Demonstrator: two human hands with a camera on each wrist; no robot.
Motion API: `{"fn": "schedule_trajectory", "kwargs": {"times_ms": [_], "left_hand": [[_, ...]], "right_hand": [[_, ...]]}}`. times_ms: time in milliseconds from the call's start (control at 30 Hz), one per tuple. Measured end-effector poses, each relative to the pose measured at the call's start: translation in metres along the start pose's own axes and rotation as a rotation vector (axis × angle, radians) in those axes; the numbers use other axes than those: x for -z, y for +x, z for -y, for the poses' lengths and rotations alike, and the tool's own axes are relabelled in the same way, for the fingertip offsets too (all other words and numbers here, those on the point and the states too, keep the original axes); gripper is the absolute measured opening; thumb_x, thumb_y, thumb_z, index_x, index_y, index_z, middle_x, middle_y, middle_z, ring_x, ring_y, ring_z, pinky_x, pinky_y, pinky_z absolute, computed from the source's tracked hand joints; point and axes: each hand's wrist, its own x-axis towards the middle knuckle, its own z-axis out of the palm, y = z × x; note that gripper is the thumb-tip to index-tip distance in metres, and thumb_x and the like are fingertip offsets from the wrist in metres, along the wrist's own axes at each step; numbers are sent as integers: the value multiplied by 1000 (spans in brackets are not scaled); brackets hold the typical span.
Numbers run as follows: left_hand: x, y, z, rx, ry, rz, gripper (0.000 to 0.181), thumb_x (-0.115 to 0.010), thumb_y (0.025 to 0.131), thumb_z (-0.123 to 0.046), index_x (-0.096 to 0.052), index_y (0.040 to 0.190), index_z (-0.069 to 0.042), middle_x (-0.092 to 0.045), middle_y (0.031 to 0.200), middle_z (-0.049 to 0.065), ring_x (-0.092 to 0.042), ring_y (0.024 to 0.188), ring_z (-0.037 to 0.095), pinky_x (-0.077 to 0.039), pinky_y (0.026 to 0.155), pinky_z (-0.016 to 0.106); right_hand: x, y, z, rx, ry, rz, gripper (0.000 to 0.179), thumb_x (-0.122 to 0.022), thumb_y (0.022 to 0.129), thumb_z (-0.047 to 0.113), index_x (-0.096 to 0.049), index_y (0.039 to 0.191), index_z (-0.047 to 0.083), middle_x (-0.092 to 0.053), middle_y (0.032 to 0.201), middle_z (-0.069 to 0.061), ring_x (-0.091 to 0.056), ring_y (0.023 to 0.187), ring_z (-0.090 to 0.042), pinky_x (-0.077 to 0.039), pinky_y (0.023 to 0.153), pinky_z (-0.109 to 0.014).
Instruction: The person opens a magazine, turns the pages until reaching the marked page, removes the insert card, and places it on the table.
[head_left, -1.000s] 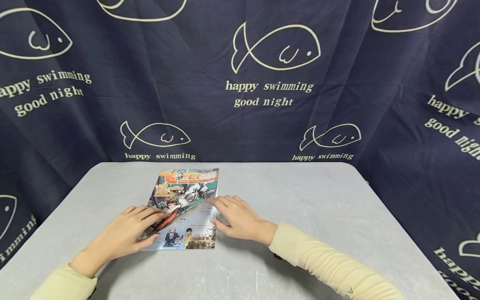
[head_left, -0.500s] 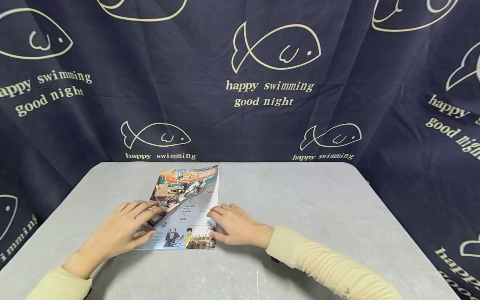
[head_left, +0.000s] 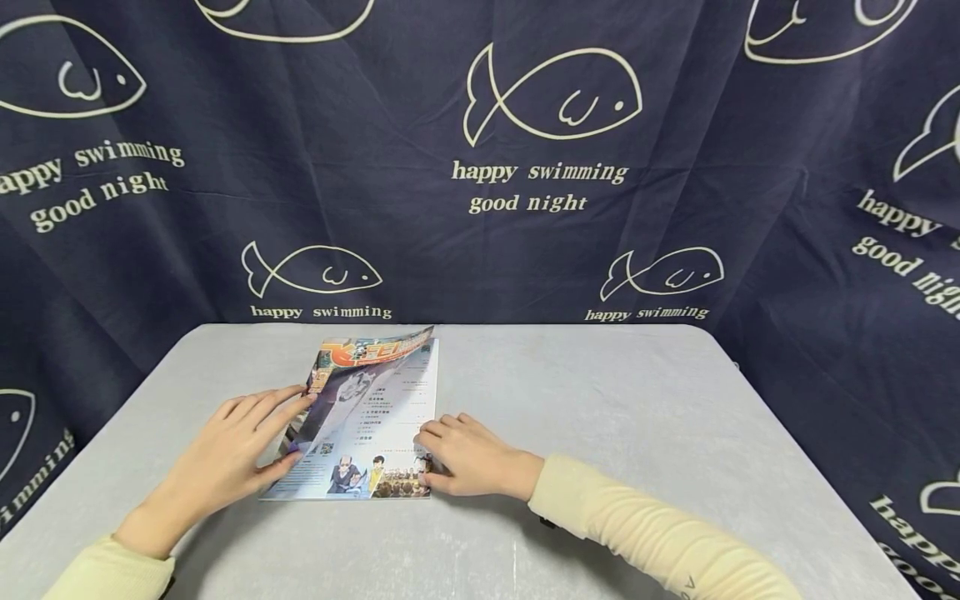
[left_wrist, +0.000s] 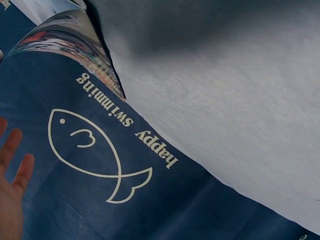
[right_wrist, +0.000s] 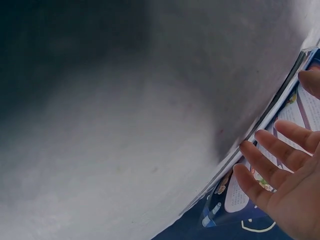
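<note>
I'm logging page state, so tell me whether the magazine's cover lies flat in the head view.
No, the cover curls up from the printed page visible beneath it.

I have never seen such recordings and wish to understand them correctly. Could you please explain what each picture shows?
No robot is here, only a person's bare left hand and right hand. The wide picture comes from a camera worn on the head, looking forward and down; the other two come from cameras on the wrists. A magazine lies on the grey table, before a dark blue cloth. Its front cover is lifted and curled; the left hand is at its left side, the right hand at the magazine's right edge. Nothing is clearly gripped.
</note>
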Motion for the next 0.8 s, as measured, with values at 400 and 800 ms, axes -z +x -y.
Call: {"fn": "schedule_trajectory", "kwargs": {"times_ms": [400, 800], "left_hand": [[3, -2, 3, 18, 59, -106, 67, -36, 89, -55, -48, 129, -3, -47, 134, 16, -47, 112, 32, -34, 84, 46], [7, -3, 6, 63, 86, -144, 64, -35, 89, -57, -51, 128, -10, -42, 138, 18, -40, 115, 41, -31, 86, 52]], "right_hand": [[-2, 0, 0, -7, -19, 1, 49, -48, 88, 51, -50, 123, 16, -55, 122, 1, -52, 111, -17, -41, 98, -45], [-2, 1, 1, -9, -19, 3, 50, -49, 87, 51, -50, 123, 17, -54, 123, 1, -51, 112, -18, -41, 97, -43]]}}
